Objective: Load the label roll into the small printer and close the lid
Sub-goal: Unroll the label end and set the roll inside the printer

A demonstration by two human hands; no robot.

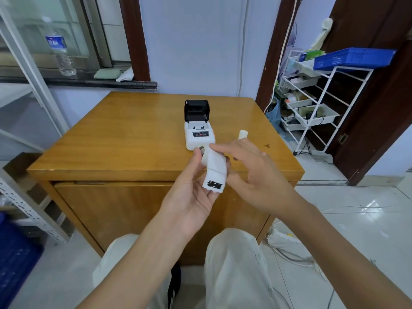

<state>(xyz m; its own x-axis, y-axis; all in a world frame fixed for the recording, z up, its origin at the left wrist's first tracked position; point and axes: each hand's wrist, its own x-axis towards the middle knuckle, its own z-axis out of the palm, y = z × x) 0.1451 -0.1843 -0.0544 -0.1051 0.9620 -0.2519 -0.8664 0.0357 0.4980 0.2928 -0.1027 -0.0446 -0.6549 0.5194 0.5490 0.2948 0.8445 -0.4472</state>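
A small white printer (199,136) stands on the wooden table (124,139), its black lid (196,110) tipped up and open, the roll bay empty. In front of the table's near edge my left hand (191,197) holds a white label roll (213,166); a loose strip with black print hangs down from it. My right hand (252,170) is beside the roll, its fingers apart, with the forefinger resting on the top of the roll.
A second white roll (243,134) stands upright on the table right of the printer. A white wire rack (312,103) with a blue crate (354,58) stands at the right. A water bottle (59,47) is on the window sill at the left.
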